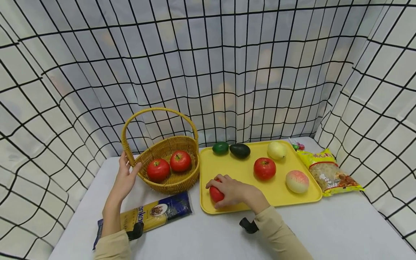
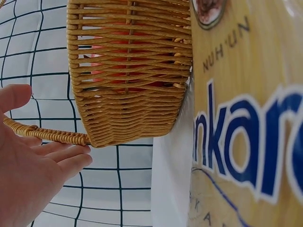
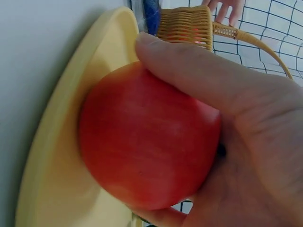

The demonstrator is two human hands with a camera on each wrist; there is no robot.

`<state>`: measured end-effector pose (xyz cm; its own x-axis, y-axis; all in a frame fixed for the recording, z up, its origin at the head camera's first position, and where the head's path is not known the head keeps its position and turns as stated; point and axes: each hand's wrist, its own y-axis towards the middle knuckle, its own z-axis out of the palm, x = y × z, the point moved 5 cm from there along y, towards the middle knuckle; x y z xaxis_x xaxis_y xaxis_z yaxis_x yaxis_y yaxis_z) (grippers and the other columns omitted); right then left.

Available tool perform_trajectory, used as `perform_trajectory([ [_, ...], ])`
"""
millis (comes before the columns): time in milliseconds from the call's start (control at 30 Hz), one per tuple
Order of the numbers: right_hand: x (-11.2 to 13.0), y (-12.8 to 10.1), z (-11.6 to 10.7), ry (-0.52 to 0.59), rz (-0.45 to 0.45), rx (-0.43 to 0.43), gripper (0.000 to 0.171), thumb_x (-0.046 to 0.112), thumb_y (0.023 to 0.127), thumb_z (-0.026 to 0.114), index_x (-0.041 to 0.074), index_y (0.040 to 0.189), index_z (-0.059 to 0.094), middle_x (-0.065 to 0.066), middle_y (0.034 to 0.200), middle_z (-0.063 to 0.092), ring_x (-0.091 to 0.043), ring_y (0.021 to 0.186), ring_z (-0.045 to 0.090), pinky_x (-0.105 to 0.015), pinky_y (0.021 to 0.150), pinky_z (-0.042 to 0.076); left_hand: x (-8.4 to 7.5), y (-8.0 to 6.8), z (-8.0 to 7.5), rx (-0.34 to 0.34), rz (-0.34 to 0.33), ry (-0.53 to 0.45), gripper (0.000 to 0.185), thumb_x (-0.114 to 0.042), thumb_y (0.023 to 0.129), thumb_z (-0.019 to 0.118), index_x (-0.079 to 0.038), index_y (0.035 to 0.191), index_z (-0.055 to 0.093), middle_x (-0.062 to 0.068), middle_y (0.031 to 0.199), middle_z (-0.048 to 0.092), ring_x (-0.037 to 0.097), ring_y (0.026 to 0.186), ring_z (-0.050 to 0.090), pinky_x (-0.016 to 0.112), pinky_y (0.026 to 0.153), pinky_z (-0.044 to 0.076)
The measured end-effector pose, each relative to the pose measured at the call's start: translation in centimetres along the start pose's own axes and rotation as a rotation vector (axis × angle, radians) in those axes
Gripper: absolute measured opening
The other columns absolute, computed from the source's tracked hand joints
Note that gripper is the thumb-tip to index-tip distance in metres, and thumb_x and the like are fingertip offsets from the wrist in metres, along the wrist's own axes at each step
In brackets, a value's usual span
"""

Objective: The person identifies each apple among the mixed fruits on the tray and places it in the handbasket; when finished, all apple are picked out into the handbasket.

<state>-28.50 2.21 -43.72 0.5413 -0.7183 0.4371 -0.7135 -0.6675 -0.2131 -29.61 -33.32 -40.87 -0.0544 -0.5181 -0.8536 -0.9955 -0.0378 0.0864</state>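
My right hand (image 1: 234, 192) grips a red apple (image 1: 216, 195) at the left front of the yellow tray (image 1: 235, 173). In the right wrist view the thumb and fingers curl round this apple (image 3: 149, 137), close to the tray's surface. At the left, my left hand (image 1: 125, 180) touches the handle base of the wicker basket (image 1: 173, 187). Its fingers reach straight behind the handle (image 2: 57, 135) in the left wrist view, with the thumb held apart. Inside the basket lie two red apples, one at the left (image 1: 158, 170) and one at the right (image 1: 180, 161).
On the tray are another red apple (image 1: 264, 168), a peach (image 1: 297, 181), a yellow fruit (image 1: 277, 150), an avocado (image 1: 239, 151) and a dark green fruit (image 1: 220, 148). A pasta pack (image 1: 156, 211) lies before the basket; a yellow snack bag (image 1: 331, 175) sits right of the tray.
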Motion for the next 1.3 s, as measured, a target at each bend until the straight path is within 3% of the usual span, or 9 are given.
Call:
perform_trajectory([
  [367,-1.8,-1.4,-1.1,0.09,0.103,0.058,0.057,0.032,0.086,0.082,0.024,0.135,0.055,-0.003,0.124,0.051,-0.019,0.113,0.049,-0.038,0.089,0.055,-0.1,-0.1,0.0,0.001,0.032,-0.021,0.088,-0.034,0.111,0.041,-0.016,0.159,-0.03,0.025,0.17,-0.017,0.054,0.157,-0.002,0.077,0.119,0.01],
  [567,-2.3,-1.7,-1.3,0.085,0.13,0.075,0.057,0.033,0.085,0.082,0.025,0.134,0.055,-0.003,0.123,0.052,-0.019,0.112,0.052,-0.038,0.088,0.056,-0.1,0.0,0.1,0.002,0.031,-0.027,0.088,-0.035,0.111,0.041,-0.015,0.159,-0.03,0.026,0.17,-0.018,0.054,0.157,-0.002,0.077,0.12,0.009],
  [800,-2.2,-2.1,-1.5,0.13,0.143,0.115,0.059,0.036,0.084,0.082,0.028,0.136,0.055,0.0,0.123,0.053,-0.018,0.11,0.053,-0.038,0.089,0.056,0.0,0.0,-0.1,-0.008,0.03,-0.018,0.086,-0.035,0.111,0.04,-0.015,0.16,-0.028,0.026,0.17,-0.017,0.055,0.156,0.0,0.077,0.12,0.011],
  [1300,-1.4,-3.1,-2.8,0.159,0.157,0.091,0.059,0.034,0.084,0.083,0.029,0.136,0.056,0.0,0.124,0.054,-0.02,0.111,0.056,-0.041,0.09,0.057,0.5,-0.2,-0.3,0.014,-0.006,-0.006,0.085,-0.032,0.112,0.039,-0.013,0.16,-0.029,0.028,0.169,-0.016,0.053,0.157,-0.003,0.073,0.122,0.011],
])
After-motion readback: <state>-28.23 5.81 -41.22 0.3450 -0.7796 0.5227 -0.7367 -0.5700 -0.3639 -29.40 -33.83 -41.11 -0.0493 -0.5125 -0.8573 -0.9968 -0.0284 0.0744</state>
